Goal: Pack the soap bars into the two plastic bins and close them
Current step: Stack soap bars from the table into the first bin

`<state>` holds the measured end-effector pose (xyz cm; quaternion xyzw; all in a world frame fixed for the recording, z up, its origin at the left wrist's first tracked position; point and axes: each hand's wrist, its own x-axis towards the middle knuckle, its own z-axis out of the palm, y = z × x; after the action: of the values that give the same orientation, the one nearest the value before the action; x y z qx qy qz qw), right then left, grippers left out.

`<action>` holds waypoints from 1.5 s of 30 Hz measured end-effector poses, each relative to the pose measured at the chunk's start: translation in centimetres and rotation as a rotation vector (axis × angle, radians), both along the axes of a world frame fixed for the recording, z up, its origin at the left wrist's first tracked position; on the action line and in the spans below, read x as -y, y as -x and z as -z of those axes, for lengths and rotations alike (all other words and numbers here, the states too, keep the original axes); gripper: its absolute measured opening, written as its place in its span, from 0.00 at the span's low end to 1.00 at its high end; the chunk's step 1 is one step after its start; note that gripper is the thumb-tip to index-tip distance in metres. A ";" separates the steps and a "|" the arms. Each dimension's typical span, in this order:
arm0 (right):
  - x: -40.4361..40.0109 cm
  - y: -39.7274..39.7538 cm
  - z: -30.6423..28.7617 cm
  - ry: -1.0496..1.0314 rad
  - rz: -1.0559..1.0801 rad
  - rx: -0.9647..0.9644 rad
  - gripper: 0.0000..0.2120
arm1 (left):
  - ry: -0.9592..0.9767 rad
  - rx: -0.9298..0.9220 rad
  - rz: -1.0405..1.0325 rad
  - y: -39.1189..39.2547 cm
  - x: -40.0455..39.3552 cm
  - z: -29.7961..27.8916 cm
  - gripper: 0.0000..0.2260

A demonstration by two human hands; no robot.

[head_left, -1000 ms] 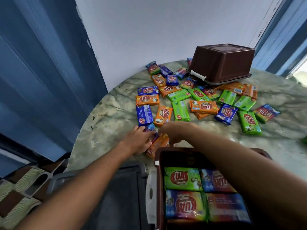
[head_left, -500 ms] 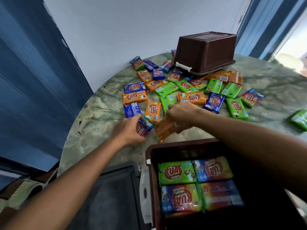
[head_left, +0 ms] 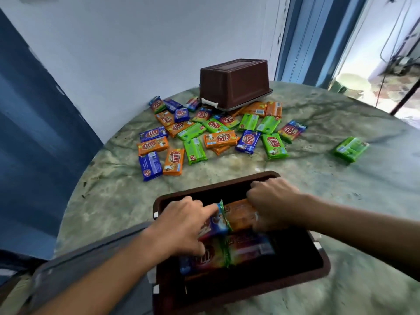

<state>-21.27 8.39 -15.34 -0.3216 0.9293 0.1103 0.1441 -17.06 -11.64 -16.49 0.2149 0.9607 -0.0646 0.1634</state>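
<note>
Round marbled green table against a pale wall, blue panels at left, bright doorway at right. Far side: brown bin, upside down on its lid. In front of it, loose soap bars in orange, green and blue wrappers, scattered flat; one green bar well apart at right. Near edge: open brown bin, wrapped bars laid flat inside, grey lid just beside it at left. Left hand inside the open bin, fingers curled on a blue-wrapped bar. Right hand inside too, fingers curled over an orange-wrapped bar. Both bars side by side, touching, above the packed layer.
</note>
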 end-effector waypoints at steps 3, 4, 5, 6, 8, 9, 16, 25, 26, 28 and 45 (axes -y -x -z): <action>0.8 -0.6 3.5 0.002 0.058 -0.053 0.16 | 0.057 -0.028 -0.035 0.0 0.1 3.1 0.30; 0.8 -0.9 4.4 -0.012 0.058 -0.070 0.14 | 0.064 -0.061 -0.022 -0.2 0.2 4.2 0.26; 1.1 -1.3 5.3 -0.030 0.059 -0.085 0.14 | 0.070 -0.125 0.009 -0.4 0.5 5.1 0.22; 1.2 -1.6 6.1 -0.038 0.057 -0.099 0.14 | 0.088 -0.161 0.009 -0.6 0.7 5.6 0.17; 1.3 -1.9 6.8 -0.032 0.035 -0.125 0.15 | 0.084 -0.222 -0.095 -1.1 0.3 5.8 0.11; 1.4 -1.9 6.9 -0.018 0.033 -0.128 0.15 | 0.079 -0.207 -0.166 -1.1 0.0 5.7 0.10; 0.3 0.3 3.4 0.365 0.138 -0.083 0.13 | -0.396 -0.503 -0.180 -0.9 2.4 5.0 0.12; -7.7 5.4 6.0 0.881 0.899 0.686 0.24 | -1.262 0.263 -1.083 0.7 8.0 5.7 0.14; -7.6 5.3 6.3 0.998 0.925 0.760 0.17 | -1.289 0.272 -1.075 0.8 7.8 5.7 0.10; -7.3 5.5 6.6 1.107 0.912 0.758 0.09 | -1.314 0.245 -1.042 1.5 7.6 5.5 0.07; -1.1 17.1 1.5 0.664 0.686 0.189 0.18 | -1.045 0.265 -0.788 18.6 13.7 4.4 0.14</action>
<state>-38.38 9.49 -16.81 -0.0338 0.9496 -0.2756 0.1456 -35.65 -25.34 -20.86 -0.0952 0.8442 0.5007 0.1658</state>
